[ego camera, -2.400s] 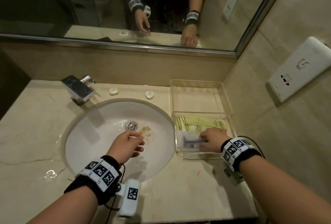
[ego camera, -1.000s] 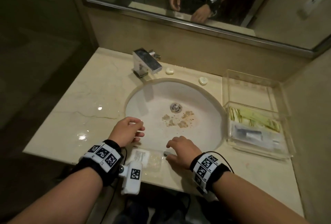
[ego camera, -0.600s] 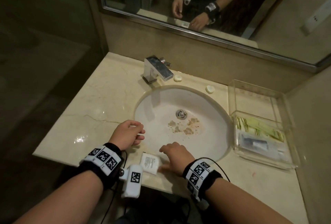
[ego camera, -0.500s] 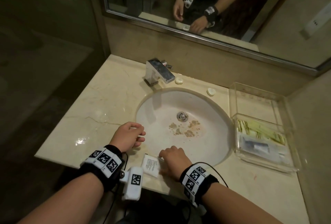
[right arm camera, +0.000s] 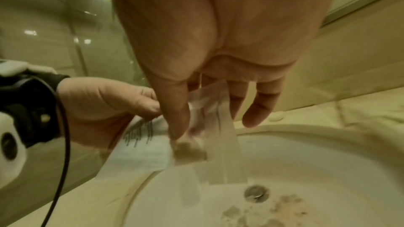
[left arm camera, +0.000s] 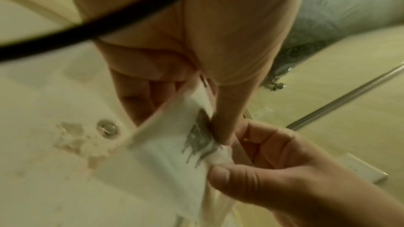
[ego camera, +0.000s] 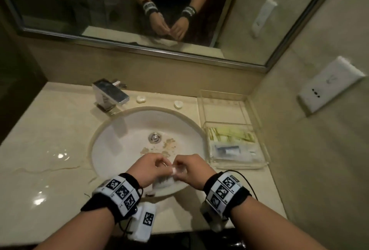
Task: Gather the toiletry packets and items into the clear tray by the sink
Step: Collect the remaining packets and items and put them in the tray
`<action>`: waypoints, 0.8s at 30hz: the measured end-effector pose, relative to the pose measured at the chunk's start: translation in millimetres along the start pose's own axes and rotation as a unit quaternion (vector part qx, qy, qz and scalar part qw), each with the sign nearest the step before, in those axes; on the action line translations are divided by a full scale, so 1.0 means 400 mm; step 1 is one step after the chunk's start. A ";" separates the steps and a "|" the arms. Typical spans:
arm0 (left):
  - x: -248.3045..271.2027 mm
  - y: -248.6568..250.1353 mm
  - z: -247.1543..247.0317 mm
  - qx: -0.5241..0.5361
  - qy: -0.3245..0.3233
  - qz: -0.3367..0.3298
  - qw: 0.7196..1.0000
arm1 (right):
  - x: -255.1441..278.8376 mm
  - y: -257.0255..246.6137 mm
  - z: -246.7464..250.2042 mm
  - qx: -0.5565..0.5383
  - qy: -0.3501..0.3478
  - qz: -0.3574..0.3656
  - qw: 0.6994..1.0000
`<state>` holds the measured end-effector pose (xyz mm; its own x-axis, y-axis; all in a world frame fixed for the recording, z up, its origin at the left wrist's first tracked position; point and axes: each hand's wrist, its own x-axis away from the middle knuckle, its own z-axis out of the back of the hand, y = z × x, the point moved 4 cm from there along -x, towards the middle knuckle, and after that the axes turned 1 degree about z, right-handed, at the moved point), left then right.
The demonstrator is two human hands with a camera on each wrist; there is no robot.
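A white printed packet (ego camera: 163, 182) with a clear plastic part is held between both hands above the front rim of the sink. My left hand (ego camera: 153, 167) pinches its printed end (left arm camera: 166, 144) between thumb and fingers. My right hand (ego camera: 184, 168) pinches the other end, and the clear part (right arm camera: 218, 144) hangs below its fingers (right arm camera: 255, 110). The clear tray (ego camera: 266, 150) stands on the counter right of the sink. It holds a yellow-green striped packet (ego camera: 231, 137) and a clear packet with a toothbrush kit (ego camera: 229, 151).
The white basin (ego camera: 119, 142) has brown stains (ego camera: 169, 144) near the drain (ego camera: 154, 137). A chrome faucet (ego camera: 109, 94) and two small round soaps (ego camera: 140, 99) (ego camera: 178, 104) sit behind it. Wet patches (ego camera: 60, 156) shine on the left counter. A wall socket (ego camera: 329, 84) is at the right.
My right hand has lifted the packet off the counter's front edge. My left hand has come in from the left, and both now hold it over the sink's front rim.
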<state>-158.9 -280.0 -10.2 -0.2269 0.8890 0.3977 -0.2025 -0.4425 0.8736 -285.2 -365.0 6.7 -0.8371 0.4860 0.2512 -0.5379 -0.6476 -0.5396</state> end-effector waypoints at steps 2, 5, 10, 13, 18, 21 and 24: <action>-0.041 0.041 -0.060 -0.007 -0.001 0.000 1.000 | 0.040 0.069 0.056 -0.042 0.033 -0.040 0.998; -0.098 0.099 -0.144 -0.007 0.014 -0.005 1.000 | 0.103 0.188 0.123 -0.147 0.122 -0.118 0.974; -0.187 0.185 -0.269 0.084 0.045 0.006 0.995 | 0.167 0.335 0.138 -0.486 0.136 -0.244 0.828; -0.236 0.227 -0.336 0.125 0.029 0.018 0.992 | 0.174 0.402 0.163 -0.554 0.168 -0.255 0.774; -0.291 0.262 -0.379 0.128 0.035 0.051 0.990 | 0.158 0.599 0.187 -0.535 0.277 -0.369 0.708; -0.304 0.250 -0.372 0.107 0.032 0.062 0.992 | 0.141 0.672 0.207 -0.512 0.291 -0.425 0.688; -0.308 0.221 -0.353 0.114 0.033 0.084 0.989 | 0.114 0.717 0.216 -0.497 0.294 -0.469 0.669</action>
<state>-283.6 -445.3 -21.6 -0.3032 0.7922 0.5296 0.0613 -0.5384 0.8405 -486.2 -579.4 -67.2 0.1620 0.7406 0.6521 -0.2223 0.6713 -0.7071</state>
